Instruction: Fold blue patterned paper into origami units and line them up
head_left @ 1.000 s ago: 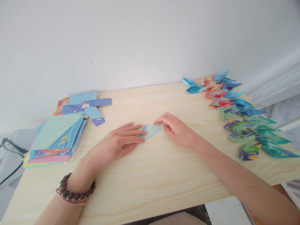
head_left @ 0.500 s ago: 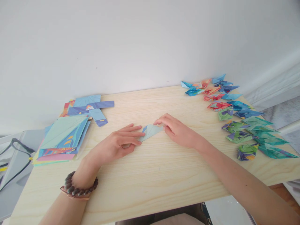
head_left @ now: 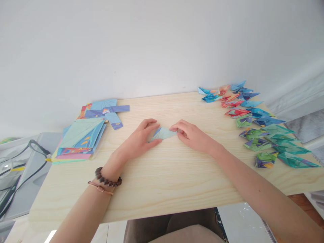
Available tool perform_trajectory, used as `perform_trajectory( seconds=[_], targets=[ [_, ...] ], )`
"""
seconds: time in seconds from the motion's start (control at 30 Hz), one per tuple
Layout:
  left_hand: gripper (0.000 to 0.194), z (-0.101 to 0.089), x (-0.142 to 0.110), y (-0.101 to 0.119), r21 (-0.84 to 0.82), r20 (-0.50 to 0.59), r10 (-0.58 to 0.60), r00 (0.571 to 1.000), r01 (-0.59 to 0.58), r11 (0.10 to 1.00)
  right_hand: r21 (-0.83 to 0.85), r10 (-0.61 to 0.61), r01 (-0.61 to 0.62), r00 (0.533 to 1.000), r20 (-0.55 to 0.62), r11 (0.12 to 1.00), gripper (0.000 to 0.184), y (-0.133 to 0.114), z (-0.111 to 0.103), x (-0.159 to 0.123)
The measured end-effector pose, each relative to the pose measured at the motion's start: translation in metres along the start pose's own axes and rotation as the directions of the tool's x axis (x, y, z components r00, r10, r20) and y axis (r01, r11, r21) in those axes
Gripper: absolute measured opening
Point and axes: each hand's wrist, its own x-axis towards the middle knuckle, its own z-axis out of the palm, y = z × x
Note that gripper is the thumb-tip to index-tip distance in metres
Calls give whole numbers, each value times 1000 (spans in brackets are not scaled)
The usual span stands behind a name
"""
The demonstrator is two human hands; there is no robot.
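A small piece of folded origami paper (head_left: 165, 133), pale green with a blue patch at its left end, lies on the wooden table in front of me. My left hand (head_left: 141, 138) is around its left end, thumb along the near edge and forefinger at the far edge. The tip at the right is pinched between the thumb and fingers of my right hand (head_left: 193, 136), which hide that tip. A dark bead bracelet (head_left: 107, 180) and a thin copper-coloured band are on my left wrist.
Stacked square papers (head_left: 81, 135) lie at the left, with patterned blue paper strips (head_left: 113, 114) behind them. Several folded paper pieces, red, blue and green (head_left: 258, 138), are lined up along the right side. A wall (head_left: 162, 50) closes off the back; cables (head_left: 32, 148) lie beyond the left edge.
My left hand has gone from lying flat over the paper's left end to thumb and fingers on either side of it. My right hand stays at the right tip. The view has shifted slightly.
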Motion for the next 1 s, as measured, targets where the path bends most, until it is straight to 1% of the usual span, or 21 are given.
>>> perform_trajectory(
  seconds=[0.03, 0.1, 0.17, 0.27, 0.33, 0.37, 0.43, 0.5, 0.57, 0.67, 0.73, 0.83, 1.0],
  targets=[
    [51, 2, 3, 0, 17, 20, 5, 1000, -6, 1000, 6, 19, -19, 1000, -4, 1000, 30, 0, 0, 0],
    [47, 3, 9, -1, 13, 36, 11, 999, -12, 1000, 7, 51, -51, 998, -21, 999, 26, -1, 1, -1],
    [39, 4, 12, -2, -48, -2, -3, 1000, 3, 999, -20, 59, -60, 997, -43, 998, 24, -2, 3, -1],
    [21, 5, 15, -2, -154, -83, -64, 995, 51, 987, -72, 19, -23, 998, -66, 997, 25, -3, 7, 0],
    [9, 6, 15, 0, -170, -93, -70, 993, 53, 984, -68, 0, -4, 998, -68, 998, 19, -4, 10, 1],
    [7, 6, 14, 0, -162, -83, -62, 995, 48, 986, -54, 0, -3, 998, -69, 999, 16, -5, 11, 2],
    [9, 6, 14, 2, -140, -67, -56, 996, 47, 989, -19, 28, -30, 997, -74, 999, 13, -5, 13, 4],
    [16, 5, 13, 3, -129, -55, -78, 995, 71, 989, 5, 79, -78, 992, -102, 997, 14, -5, 13, 5],
    [22, 3, 12, 3, -142, -40, -99, 994, 92, 986, 33, 128, -125, 983, -130, 992, 16, -4, 12, 5],
    [22, 1, 11, 3, -181, -24, -111, 994, 105, 978, 77, 175, -165, 975, -137, 983, 19, -3, 12, 5],
    [21, 0, 10, 2, -196, -31, -119, 992, 111, 974, 68, 169, -163, 980, -105, 984, 20, -3, 11, 5],
    [23, 3, 10, 1, -179, -55, -108, 993, 97, 979, 8, 114, -114, 992, -57, 993, 19, -3, 13, 6],
    [19, 7, 11, 5, -94, -50, -64, 997, 59, 994, -20, 73, -74, 996, -56, 997, 16, -1, 16, 5]
  ],
)
